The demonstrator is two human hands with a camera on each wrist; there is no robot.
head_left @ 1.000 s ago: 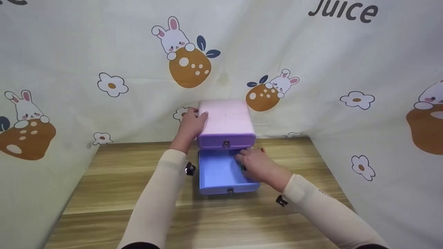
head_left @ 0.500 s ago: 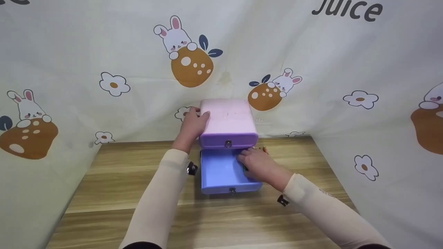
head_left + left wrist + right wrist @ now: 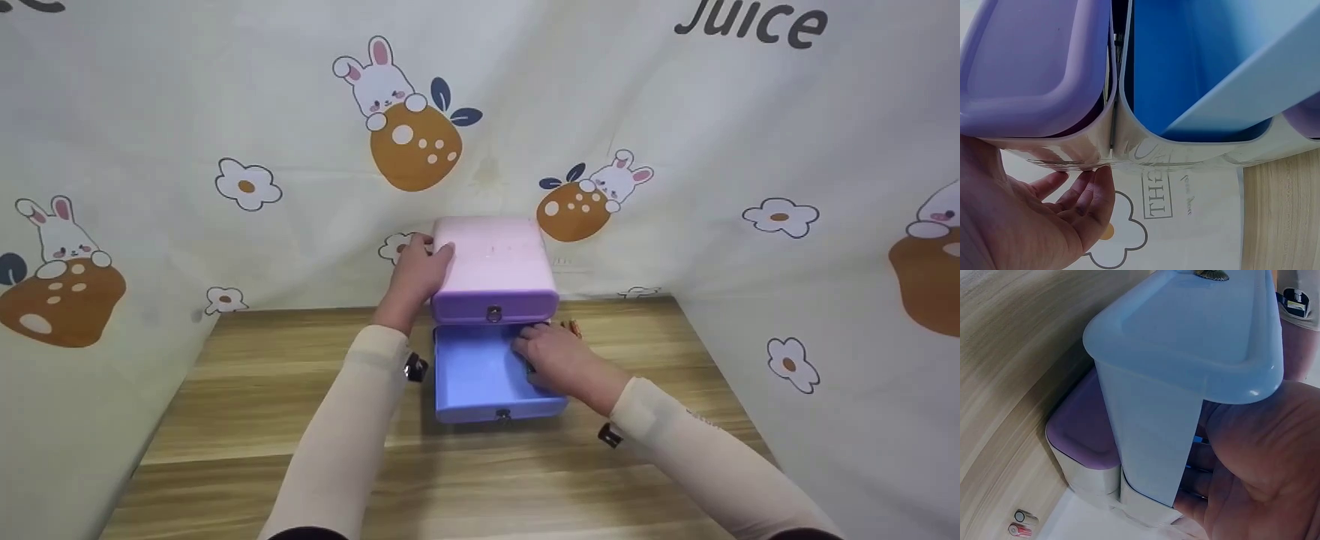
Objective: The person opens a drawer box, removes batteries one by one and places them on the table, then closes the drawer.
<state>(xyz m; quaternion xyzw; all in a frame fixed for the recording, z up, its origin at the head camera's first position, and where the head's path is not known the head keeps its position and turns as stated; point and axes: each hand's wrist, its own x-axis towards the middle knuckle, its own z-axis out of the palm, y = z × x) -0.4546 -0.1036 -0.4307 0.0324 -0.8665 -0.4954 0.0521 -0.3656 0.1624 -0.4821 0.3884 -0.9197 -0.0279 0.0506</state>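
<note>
Pale fabric walls point(image 3: 225, 90) – cartoon rabbits point(image 3: 381, 88), white flowers point(image 3: 248, 184), "Juice" lettering point(image 3: 752, 22) – wood-grain tabletop point(image 3: 255, 382)

A pink-topped cabinet point(image 3: 491, 251) stands upright, its purple top drawer point(image 3: 461, 307) closed. Below it, a blue drawer point(image 3: 465, 413) with a metal knob point(image 3: 503, 415) is pulled out; the right hand point(image 3: 566, 364) reaches over its side wall, and the left hand point(image 3: 416, 274) touches the cabinet's side.

One blue plastic drawer point(image 3: 480, 367) sits at the right fingers point(image 3: 1195, 481), two purple plastic drawers point(image 3: 1027, 56) nearby (three drawers in all), and two small battery-shaped cylinders point(image 3: 1019, 529) beyond those fingers.
</note>
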